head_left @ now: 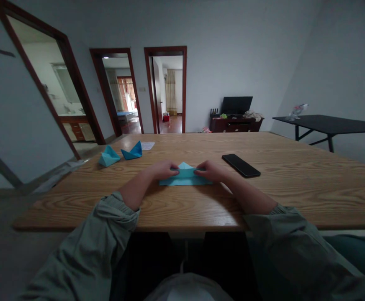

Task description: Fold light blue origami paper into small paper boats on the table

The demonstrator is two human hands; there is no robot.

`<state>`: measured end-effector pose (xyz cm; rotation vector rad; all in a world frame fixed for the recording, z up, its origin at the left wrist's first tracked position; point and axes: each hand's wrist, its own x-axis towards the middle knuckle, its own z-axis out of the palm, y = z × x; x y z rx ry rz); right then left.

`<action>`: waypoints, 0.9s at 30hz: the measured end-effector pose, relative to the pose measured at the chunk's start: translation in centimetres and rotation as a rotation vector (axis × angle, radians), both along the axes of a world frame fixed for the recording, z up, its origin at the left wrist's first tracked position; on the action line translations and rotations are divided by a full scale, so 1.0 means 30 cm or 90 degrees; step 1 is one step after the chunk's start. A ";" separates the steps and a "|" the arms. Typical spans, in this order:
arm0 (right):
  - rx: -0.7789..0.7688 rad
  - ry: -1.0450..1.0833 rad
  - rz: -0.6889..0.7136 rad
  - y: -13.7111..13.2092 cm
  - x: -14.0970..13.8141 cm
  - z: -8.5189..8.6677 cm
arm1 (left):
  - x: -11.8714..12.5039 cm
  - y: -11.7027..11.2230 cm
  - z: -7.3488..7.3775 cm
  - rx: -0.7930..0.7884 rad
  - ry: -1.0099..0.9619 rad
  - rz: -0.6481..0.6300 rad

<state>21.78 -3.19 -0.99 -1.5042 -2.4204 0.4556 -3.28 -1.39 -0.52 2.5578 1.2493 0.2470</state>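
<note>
A light blue sheet of folded paper (pixel 186 179) lies near the front of the wooden table, with a pointed top and a straight band along its lower edge. My left hand (pixel 164 170) grips its left side, thumb on top of the band. On the right side my right hand (pixel 212 171) pinches the same band, thumb pointing inward. Both hands partly cover the paper's ends. Two folded paper boats stand further left: a light blue paper boat (pixel 109 156) and a darker blue paper boat (pixel 132 151).
A black phone (pixel 240 165) lies on the wooden table (pixel 295 184), right of my right hand. Behind the boats is a white slip of paper (pixel 147 146). The table's front edge runs close to my body. A black table (pixel 330 123) stands at the far right.
</note>
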 end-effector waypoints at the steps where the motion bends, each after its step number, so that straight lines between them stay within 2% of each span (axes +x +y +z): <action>1: 0.022 0.006 -0.008 0.004 0.001 -0.003 | -0.002 0.003 -0.002 0.004 -0.019 0.004; 6: 0.106 0.029 -0.032 0.028 -0.004 -0.031 | -0.007 0.014 -0.021 0.013 -0.084 0.025; 14: 0.155 0.075 -0.012 0.051 -0.003 -0.064 | -0.001 0.018 -0.038 0.005 -0.035 0.047; 23: 0.172 -0.007 0.030 0.048 -0.010 -0.061 | 0.009 0.053 -0.052 -0.066 -0.112 0.126; 27: 0.259 -0.021 0.009 0.030 -0.023 -0.053 | 0.009 0.052 -0.052 -0.050 -0.181 0.144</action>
